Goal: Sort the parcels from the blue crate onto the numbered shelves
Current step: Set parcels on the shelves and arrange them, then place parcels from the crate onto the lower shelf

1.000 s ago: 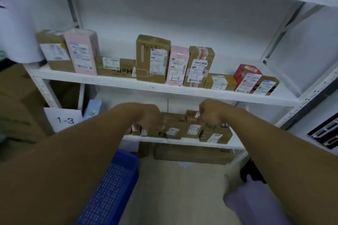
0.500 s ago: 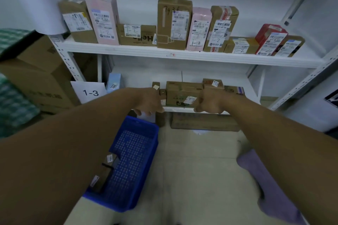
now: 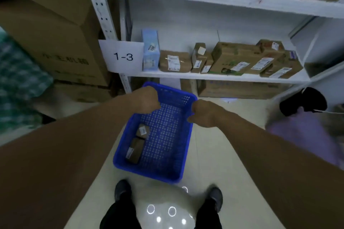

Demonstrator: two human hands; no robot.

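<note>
Centre frame, on the pale floor [image 3: 214, 154], a blue crate [image 3: 149, 172] holding two parcels [image 3: 136, 149] sits before white shelves [image 3: 186, 76]; left hand [image 3: 148, 99] and right hand [image 3: 203, 113] hover above it, fingers curled, empty.

Big cardboard boxes [image 3: 55, 42] (stacked) beside green checked cloth [image 3: 18, 83].

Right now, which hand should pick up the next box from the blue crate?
Left, most likely. Both parcels lie along the left wall of the blue crate, nearest the left hand. The right hand is by the right rim and would have to reach across.
</note>
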